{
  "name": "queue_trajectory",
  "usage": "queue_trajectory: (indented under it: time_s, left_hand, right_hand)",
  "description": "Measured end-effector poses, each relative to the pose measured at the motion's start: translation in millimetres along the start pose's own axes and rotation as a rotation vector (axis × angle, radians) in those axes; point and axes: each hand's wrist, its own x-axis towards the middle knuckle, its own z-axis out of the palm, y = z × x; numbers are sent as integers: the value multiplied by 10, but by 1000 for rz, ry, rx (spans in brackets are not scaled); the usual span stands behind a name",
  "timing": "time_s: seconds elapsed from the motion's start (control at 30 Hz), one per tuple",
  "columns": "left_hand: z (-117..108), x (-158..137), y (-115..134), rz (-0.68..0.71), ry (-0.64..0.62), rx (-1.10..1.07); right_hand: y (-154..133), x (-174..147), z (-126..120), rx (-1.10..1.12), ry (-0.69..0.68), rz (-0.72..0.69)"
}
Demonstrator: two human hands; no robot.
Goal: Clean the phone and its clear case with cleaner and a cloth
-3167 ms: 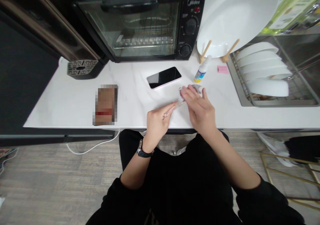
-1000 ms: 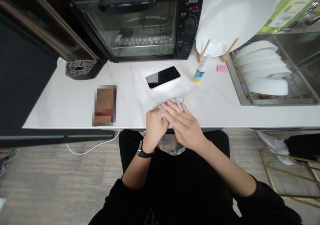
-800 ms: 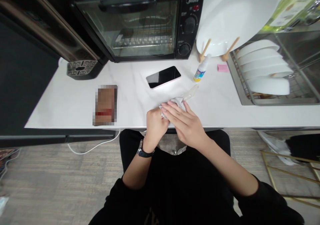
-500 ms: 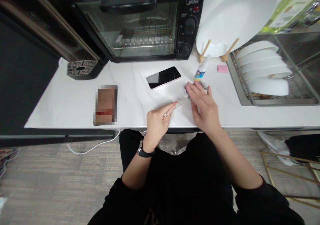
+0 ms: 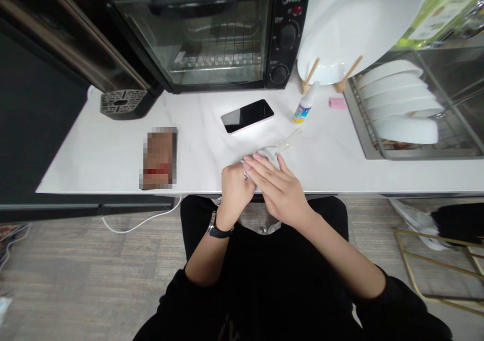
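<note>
Grip, right hand: palm down, long fingers laid close together over a grey-white cloth, no gap showing between them; has hold of the cloth, thumb hidden.

Grip, left hand: curled knuckles-up, pressed against the right fingertips; its own fingertips are covered, so its opening and hold cannot be told. Black-strapped watch at the wrist.

Clear piece: far end only visible, emerging from the cloth beyond the right fingers. Lies away from the body and to the right of both hands; long axis slanting from the left hand toward the spray bottle, which stands near but apart. Right hand nearer to this free end. Whether the piece touches the desk cannot be told.

Materials: cloth soft, matt, rumpled. Clear piece thin, translucent, faintly glossy, narrow as seen; possibly flexible plastic. Bottle whitish, with blue and yellow label. Desk white, smooth, grey-veined like marble.

Adjacent: phone, dark glassy screen up, pale pink edge, beyond the hands; small pink block, right of the bottle; pixelated brown oblong, left, well apart; black oven, glass-fronted, at the back.
</note>
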Motion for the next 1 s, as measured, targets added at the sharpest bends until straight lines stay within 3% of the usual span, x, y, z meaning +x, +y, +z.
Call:
queue_trajectory:
  time_s: [0.13,0.3,0.43,0.6,0.8,1.0]
  left_hand:
    - [-15,5,27,17,27,-4]
    - [-39,8,84,-25,-51,-154]
    - [-32,5,100,-53,-40,-236]
    - [-35,24,95,-54,-49,-223]
    - [-39,19,57,-79,17,-52]
    - [-45,26,57,-71,23,-34]
  right_hand:
    - [132,-14,-58,-38,-11,-1]
    - [421,6,-215,-102,29,125]
    - [585,15,-289,-166,65,206]
    - [360,-7,-177,-128,63,234]
    - [-107,-35,44,-28,-42,88]
    - [15,-28,-11,-49,-38,70]
